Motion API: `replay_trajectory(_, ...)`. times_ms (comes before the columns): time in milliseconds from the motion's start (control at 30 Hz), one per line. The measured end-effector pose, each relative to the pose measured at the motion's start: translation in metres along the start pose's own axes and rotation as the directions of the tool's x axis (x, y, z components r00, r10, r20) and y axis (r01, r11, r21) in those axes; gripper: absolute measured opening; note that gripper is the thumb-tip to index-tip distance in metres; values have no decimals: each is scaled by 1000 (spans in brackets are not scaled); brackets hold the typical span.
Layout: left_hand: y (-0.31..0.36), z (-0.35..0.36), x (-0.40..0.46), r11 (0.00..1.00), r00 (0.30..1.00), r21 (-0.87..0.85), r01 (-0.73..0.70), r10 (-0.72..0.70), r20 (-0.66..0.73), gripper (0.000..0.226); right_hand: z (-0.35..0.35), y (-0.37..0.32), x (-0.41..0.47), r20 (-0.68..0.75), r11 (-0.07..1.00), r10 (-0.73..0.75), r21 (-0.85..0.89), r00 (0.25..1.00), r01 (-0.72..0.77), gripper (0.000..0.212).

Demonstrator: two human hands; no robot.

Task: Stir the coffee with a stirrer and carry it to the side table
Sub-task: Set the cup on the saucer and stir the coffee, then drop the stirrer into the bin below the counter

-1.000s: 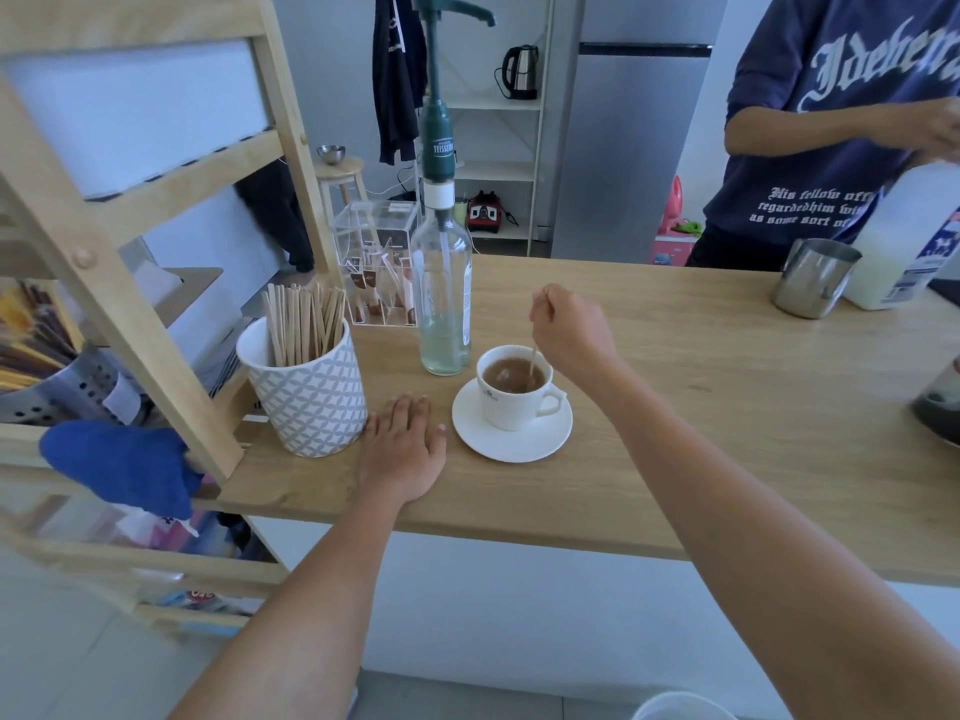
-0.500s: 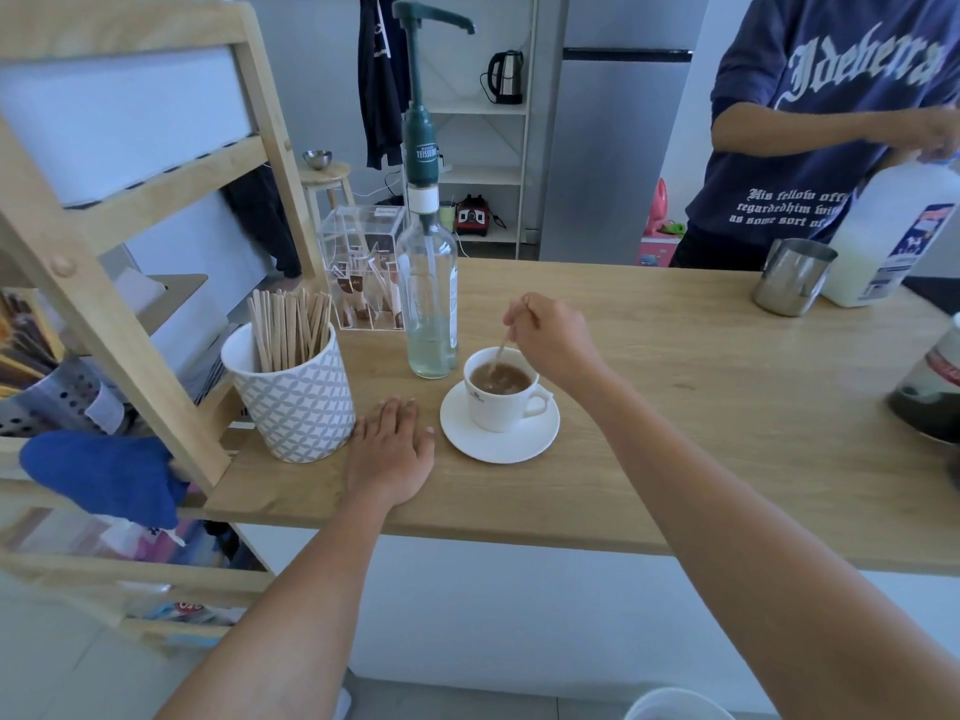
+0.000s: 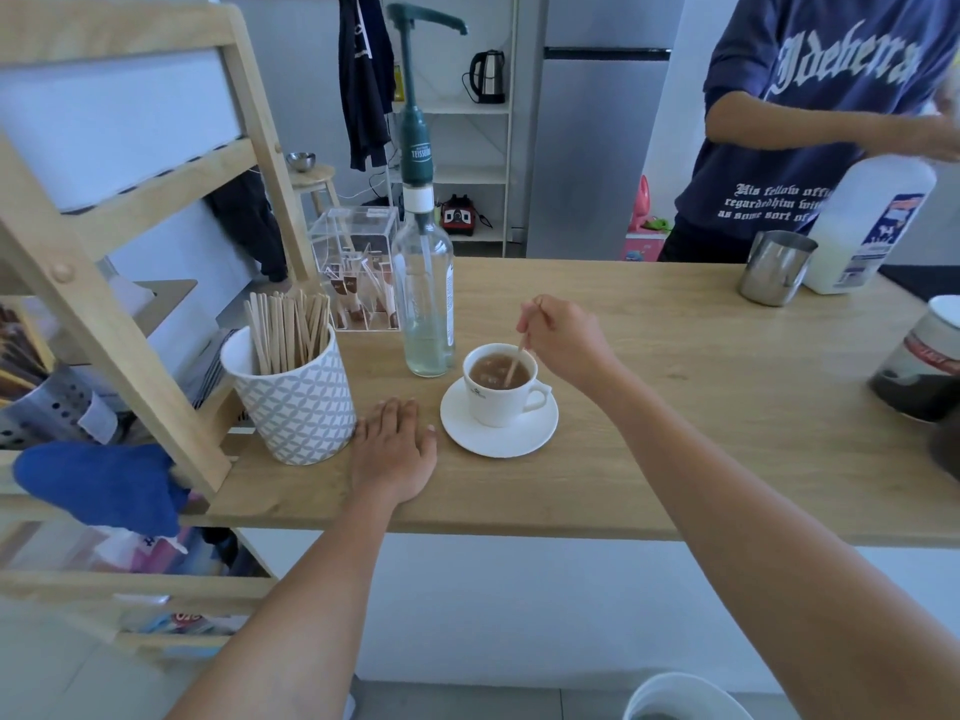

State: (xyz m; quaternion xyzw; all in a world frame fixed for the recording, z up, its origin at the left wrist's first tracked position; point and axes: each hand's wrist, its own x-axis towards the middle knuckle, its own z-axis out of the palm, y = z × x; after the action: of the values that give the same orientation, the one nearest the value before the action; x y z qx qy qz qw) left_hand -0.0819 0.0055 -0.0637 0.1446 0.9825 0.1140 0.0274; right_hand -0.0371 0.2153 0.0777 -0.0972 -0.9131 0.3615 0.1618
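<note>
In the middle of the frame, on a pale wooden counter (image 3: 675,407), we are looking down at a white coffee cup (image 3: 501,389) sitting on a white saucer (image 3: 500,433). Our right hand (image 3: 563,340) is pinching a thin wooden stirrer (image 3: 517,358) between closed fingertips, its lower end dipping into the brown coffee. Our left hand (image 3: 392,452) is lying flat and spread, palm down, holding nothing, just left of the saucer without touching it.

Compared with half a second ago, the right hand is now sitting to the right of the cup rather than above its far rim, and the stirrer is leaning in from the right. The left hand is staying in the same spot.

Left of the flat hand, touching its little-finger side, a patterned mug (image 3: 293,402) is holding many spare wooden sticks. Behind the cup, a clear bottle with a green pump (image 3: 423,304) is standing just beside the saucer. A wooden rack (image 3: 130,314) is closing off the left edge. The counter's near edge is running just below the left wrist. To the right of the cup the wood is lying bare until a steel jug (image 3: 775,267) and a milk bottle (image 3: 867,226) at the upper right, where another person in a navy shirt (image 3: 810,122) is standing.
</note>
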Motion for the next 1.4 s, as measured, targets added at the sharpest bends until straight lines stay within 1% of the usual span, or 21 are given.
replay_trajectory(67,-1,0,0,1000,1000,-5,-1,1,7,61,-4,1,-3,-81,996,-4,-86,997,-3,32)
replay_trajectory(133,-1,0,0,1000,1000,-12,0,0,17,62,-6,-1,-4,-137,997,-1,-76,991,-10,31)
replay_trajectory(200,0,-1,-1,1000,1000,-17,6,-6,22,61,-4,-3,-6,-190,999,37,11,981,-36,30)
replay_trajectory(233,0,-1,-1,1000,1000,-21,7,-7,21,61,-3,-2,-7,-228,995,80,75,970,-65,31)
replay_trajectory(300,1,-2,-2,1000,1000,-25,3,-3,16,61,0,4,-13,-303,960,225,234,926,-156,33)
replay_trajectory(333,1,-3,-3,1000,1000,-26,-1,2,15,61,0,9,-16,-322,917,323,338,890,-210,35)
replay_trajectory(367,2,-4,-3,1000,1000,-29,-6,6,14,61,1,15,-21,-317,853,426,453,848,-259,35)
replay_trajectory(433,1,-6,-3,999,1000,-36,-12,13,18,60,2,27,-31,-231,688,586,648,777,-326,35)
replay_trajectory(500,0,-8,-2,998,999,-53,-20,22,32,58,5,35,-42,-137,552,663,754,736,-357,34)
replay_trajectory(600,1,-15,-1,991,999,-132,3,3,47,56,9,42,-57,-48,410,708,840,705,-355,35)
replay_trajectory(700,8,-30,-3,980,1000,-197,27,-27,5,58,9,46,-68,30,302,713,889,700,-345,34)
replay_trajectory(833,24,-54,-11,987,997,-158,-34,24,-68,60,6,51,-82,92,216,700,918,709,-332,37)
replay_trajectory(933,43,-67,-26,991,992,-112,-71,59,-108,60,-5,55,-96,102,195,687,928,720,-318,37)
replay_trajectory(1067,78,-70,-49,990,985,-78,-119,108,-132,57,-33,66,-124,72,187,704,941,707,-282,37)
replay_trajectory(1167,111,-59,-69,982,979,-59,-181,174,-110,57,-61,82,-153,38,190,726,949,686,-253,37)
replay_trajectory(1300,159,-30,-96,959,959,-54,-277,273,-70,58,-104,114,-199,-50,227,777,952,628,-205,38)
replay_trajectory(1400,191,-7,-116,923,923,8,-385,385,1,59,-131,137,-237,-138,312,811,924,568,-221,35)
